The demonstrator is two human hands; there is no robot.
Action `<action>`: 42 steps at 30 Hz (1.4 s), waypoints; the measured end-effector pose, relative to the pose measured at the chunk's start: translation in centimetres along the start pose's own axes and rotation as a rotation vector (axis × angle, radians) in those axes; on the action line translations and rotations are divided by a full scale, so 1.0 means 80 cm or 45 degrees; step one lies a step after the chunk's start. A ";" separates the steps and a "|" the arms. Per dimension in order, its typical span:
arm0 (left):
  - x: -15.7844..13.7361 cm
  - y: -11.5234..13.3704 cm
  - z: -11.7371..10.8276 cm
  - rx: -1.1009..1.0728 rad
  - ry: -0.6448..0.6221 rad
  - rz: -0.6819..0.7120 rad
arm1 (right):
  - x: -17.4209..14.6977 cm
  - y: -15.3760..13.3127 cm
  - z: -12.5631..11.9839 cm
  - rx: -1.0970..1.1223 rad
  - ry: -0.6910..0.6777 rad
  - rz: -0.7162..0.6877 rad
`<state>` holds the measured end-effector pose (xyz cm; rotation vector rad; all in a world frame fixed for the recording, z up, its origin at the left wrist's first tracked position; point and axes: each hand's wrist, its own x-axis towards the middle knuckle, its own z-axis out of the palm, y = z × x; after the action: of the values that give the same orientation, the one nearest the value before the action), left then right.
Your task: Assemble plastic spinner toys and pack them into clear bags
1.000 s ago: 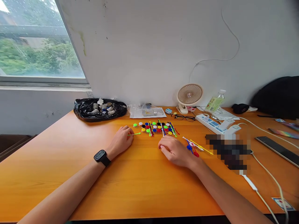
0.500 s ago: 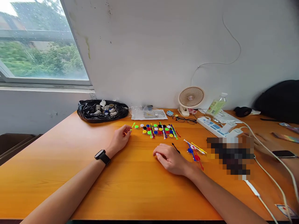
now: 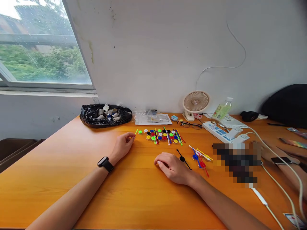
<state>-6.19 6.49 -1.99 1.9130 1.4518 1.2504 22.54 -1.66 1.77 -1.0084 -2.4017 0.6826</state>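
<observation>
Wooden table (image 3: 134, 198), our right hand (image 3: 171, 167) loosely curled beside the black spinner (image 3: 182, 158) right of centre; a wrist bump could skid it. Our left hand (image 3: 124, 143) curls by the green arrow (image 3: 137, 131); can't tell if either's pinching anything.

On the surface (image 3: 115, 201), the discs (image 3: 160, 138) lie beyond my right grip (image 3: 172, 167); behind them, the fan (image 3: 196, 101) sits right, the bag (image 3: 94, 123) left.

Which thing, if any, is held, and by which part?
Left hand: cannot tell; it is close beside the green arrow. Right hand: no held thing visible.
</observation>
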 end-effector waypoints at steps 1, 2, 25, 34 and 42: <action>0.000 -0.001 0.000 0.005 -0.004 0.006 | 0.000 -0.001 0.000 -0.001 -0.002 0.001; 0.000 -0.001 0.001 0.007 -0.008 0.013 | 0.000 -0.002 0.000 -0.004 -0.005 0.003; -0.002 0.012 0.002 0.287 -0.183 0.065 | -0.002 -0.002 -0.003 -0.091 -0.060 -0.023; -0.002 0.016 -0.012 0.407 -0.071 0.158 | -0.004 0.000 -0.006 -0.111 -0.045 0.010; -0.005 0.039 -0.023 0.352 -0.187 0.209 | -0.003 0.003 -0.004 -0.088 -0.006 0.014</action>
<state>-6.11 4.70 1.23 2.2944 1.4785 0.9918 23.00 -1.61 1.88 -1.0498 -2.4400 0.6103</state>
